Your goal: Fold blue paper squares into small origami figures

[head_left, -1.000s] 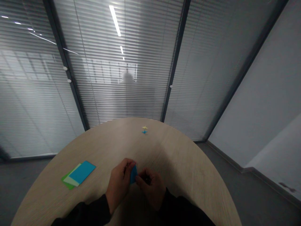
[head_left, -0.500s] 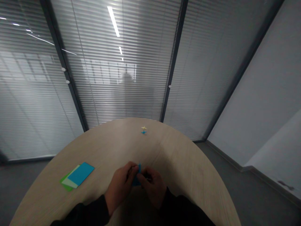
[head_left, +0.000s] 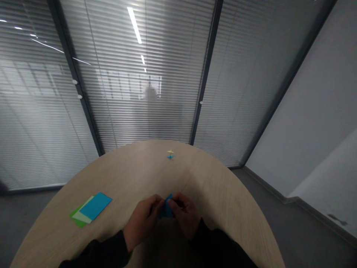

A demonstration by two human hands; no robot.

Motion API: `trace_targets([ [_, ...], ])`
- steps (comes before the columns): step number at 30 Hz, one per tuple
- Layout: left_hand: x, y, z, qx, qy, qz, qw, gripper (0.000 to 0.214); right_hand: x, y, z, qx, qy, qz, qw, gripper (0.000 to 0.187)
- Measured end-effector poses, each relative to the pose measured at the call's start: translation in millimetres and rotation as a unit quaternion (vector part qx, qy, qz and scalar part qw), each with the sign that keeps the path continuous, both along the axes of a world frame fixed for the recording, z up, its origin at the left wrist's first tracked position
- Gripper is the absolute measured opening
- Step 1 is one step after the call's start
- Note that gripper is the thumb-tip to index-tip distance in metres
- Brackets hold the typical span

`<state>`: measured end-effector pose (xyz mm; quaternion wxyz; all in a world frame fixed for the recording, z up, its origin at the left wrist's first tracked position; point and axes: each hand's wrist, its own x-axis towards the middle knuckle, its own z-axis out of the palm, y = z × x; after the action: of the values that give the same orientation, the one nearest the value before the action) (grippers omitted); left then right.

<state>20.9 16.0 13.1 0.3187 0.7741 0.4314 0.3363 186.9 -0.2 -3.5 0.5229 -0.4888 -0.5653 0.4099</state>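
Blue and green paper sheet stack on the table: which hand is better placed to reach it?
Left, likely: the left hand is nearer the stack of blue and green paper sheets than the right hand. Both pinch the folded blue paper, though, so it must let go first.

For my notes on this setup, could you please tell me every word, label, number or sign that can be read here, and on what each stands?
None can be read. The folded blue paper between the left hand and right hand shows no print; neither do the stacked paper sheets. The pixelated patch behind the blinds is too blurred to read.
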Motion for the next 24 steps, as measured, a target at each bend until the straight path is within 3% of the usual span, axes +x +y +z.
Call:
trace_targets([
  [6,0.4,-0.9,-0.8,0.002,0.032,-0.014,0.999,0.035,4.3,1.7,1.8,-0.009,-0.074,0.004,0.997,0.027],
  [17,-2.9,2.0,3.7,-0.059,0.022,-0.02,0.998,0.039,21.4,8.8,9.5,0.025,-0.087,-0.038,0.995,0.029],
  [24,-3.8,4.5,0.4,-0.066,0.016,0.003,0.998,0.038,23.4,14.9,-1.3,0.007,-0.112,-0.027,0.993,0.03],
])
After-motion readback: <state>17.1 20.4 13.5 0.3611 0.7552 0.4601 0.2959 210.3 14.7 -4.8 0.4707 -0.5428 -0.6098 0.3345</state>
